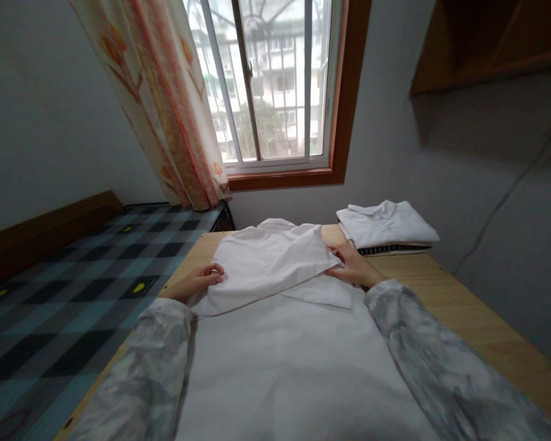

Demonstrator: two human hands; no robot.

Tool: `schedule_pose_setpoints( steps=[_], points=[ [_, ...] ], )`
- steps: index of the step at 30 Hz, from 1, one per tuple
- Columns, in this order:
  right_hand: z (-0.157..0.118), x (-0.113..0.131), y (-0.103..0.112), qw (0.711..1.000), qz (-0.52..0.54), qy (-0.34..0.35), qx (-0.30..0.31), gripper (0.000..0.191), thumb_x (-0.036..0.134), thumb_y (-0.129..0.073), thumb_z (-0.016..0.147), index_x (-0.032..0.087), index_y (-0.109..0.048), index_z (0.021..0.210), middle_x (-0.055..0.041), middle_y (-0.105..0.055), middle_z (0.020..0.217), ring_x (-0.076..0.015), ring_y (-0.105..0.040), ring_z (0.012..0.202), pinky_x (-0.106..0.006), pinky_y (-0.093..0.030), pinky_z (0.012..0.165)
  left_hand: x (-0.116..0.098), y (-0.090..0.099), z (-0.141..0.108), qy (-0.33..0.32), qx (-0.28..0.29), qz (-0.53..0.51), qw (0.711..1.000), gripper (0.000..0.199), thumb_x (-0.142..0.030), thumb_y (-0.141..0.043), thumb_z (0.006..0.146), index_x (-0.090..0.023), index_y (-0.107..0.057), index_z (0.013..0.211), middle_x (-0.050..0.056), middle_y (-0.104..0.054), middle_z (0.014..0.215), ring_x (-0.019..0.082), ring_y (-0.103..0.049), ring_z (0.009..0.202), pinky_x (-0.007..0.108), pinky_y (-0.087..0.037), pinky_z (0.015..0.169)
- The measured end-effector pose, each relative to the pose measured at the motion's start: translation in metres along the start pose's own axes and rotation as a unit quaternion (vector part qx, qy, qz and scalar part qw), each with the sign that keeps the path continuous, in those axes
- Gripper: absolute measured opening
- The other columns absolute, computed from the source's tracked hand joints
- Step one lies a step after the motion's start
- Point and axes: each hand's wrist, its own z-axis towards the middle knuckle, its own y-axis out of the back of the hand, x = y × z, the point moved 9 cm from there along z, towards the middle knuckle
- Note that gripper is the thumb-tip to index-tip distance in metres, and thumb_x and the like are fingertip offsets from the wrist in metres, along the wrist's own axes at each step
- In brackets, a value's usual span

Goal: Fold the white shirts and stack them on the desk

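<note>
A white shirt (275, 361) lies spread on the wooden table, its lower part toward me and its collar at the far end. Its upper part has a layer of cloth folded across it, with a slanting edge. My left hand (207, 277) is at the left edge of this layer, fingers curled in and closed at the cloth. On the right, my right hand (344, 264) pinches the right end of the folded layer between thumb and fingers.
A stack of folded clothes (388, 223), white on top, sits at the table's (450, 306) far right corner. Left of the table is a bed with a checked cover (96, 288). A curtain (165, 104) hangs beside the window; a wooden shelf (491, 67) is at upper right.
</note>
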Motion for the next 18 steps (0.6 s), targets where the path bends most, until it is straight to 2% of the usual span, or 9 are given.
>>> schedule_pose_setpoints(
  steps=[3, 5, 7, 10, 13, 16, 18],
  points=[
    [-0.006, -0.004, 0.007, 0.981, -0.191, -0.037, -0.026, 0.009, 0.021, -0.071, 0.082, 0.021, -0.071, 0.091, -0.0075, -0.073, 0.093, -0.0238, -0.064, 0.084, -0.032, -0.044, 0.077, 0.001, -0.002, 0.001, -0.011, -0.002, 0.008, 1.000, 0.050, -0.052, -0.086, 0.059, -0.021, -0.063, 0.090, -0.006, -0.054, 0.070, 0.013, -0.046, 0.064, 0.022, -0.032, 0.058],
    [-0.008, -0.003, 0.013, 0.956, -0.283, -0.059, -0.043, 0.006, 0.016, -0.065, 0.082, 0.022, -0.066, 0.080, -0.0078, -0.070, 0.084, -0.0231, -0.062, 0.079, -0.032, -0.038, 0.073, 0.000, -0.004, 0.002, -0.026, 0.000, 0.022, 0.999, 0.047, -0.053, -0.085, 0.060, -0.021, -0.062, 0.088, -0.008, -0.048, 0.066, 0.011, -0.041, 0.061, 0.022, -0.027, 0.056],
    [-0.009, 0.002, 0.017, 0.939, -0.331, -0.072, -0.052, 0.006, 0.016, -0.065, 0.081, 0.021, -0.067, 0.079, -0.0098, -0.072, 0.085, -0.0238, -0.064, 0.081, -0.033, -0.036, 0.071, 0.001, -0.008, 0.003, -0.034, 0.008, 0.043, 0.998, 0.046, -0.053, -0.085, 0.061, -0.021, -0.063, 0.086, -0.009, -0.042, 0.062, 0.010, -0.036, 0.057, 0.022, -0.023, 0.054],
    [-0.009, -0.001, 0.013, 0.925, -0.361, -0.114, -0.011, 0.007, 0.020, -0.066, 0.083, 0.021, -0.073, 0.082, -0.0138, -0.076, 0.089, -0.0271, -0.069, 0.084, -0.034, -0.037, 0.071, 0.006, -0.011, 0.004, -0.019, 0.024, 0.078, 0.996, 0.046, -0.057, -0.085, 0.067, -0.021, -0.067, 0.089, -0.008, -0.041, 0.059, 0.011, -0.032, 0.053, 0.024, -0.018, 0.052],
    [-0.008, -0.014, 0.010, 0.916, -0.362, -0.166, 0.055, 0.009, 0.026, -0.070, 0.082, 0.022, -0.078, 0.083, -0.0172, -0.079, 0.093, -0.0309, -0.074, 0.088, -0.035, -0.042, 0.073, 0.009, -0.011, 0.002, 0.001, 0.027, 0.117, 0.993, 0.050, -0.066, -0.084, 0.072, -0.021, -0.072, 0.089, -0.005, -0.050, 0.059, 0.011, -0.035, 0.052, 0.026, -0.018, 0.051],
    [-0.007, -0.026, 0.016, 0.922, -0.323, -0.187, 0.101, 0.004, 0.026, -0.078, 0.076, 0.022, -0.077, 0.075, -0.0142, -0.079, 0.085, -0.0297, -0.074, 0.084, -0.034, -0.044, 0.072, 0.005, -0.015, -0.001, -0.001, 0.044, 0.149, 0.988, 0.055, -0.070, -0.086, 0.071, -0.018, -0.076, 0.086, -0.003, -0.052, 0.061, 0.012, -0.040, 0.054, 0.027, -0.021, 0.052],
    [-0.005, -0.032, 0.019, 0.939, -0.265, -0.175, 0.135, 0.010, 0.026, -0.082, 0.071, 0.023, -0.073, 0.071, -0.0089, -0.075, 0.076, -0.0258, -0.071, 0.075, -0.032, -0.043, 0.068, 0.001, -0.018, -0.003, -0.011, 0.047, 0.142, 0.989, 0.061, -0.071, -0.088, 0.069, -0.017, -0.078, 0.095, -0.004, -0.052, 0.062, 0.012, -0.041, 0.055, 0.026, -0.023, 0.053]
  ],
)
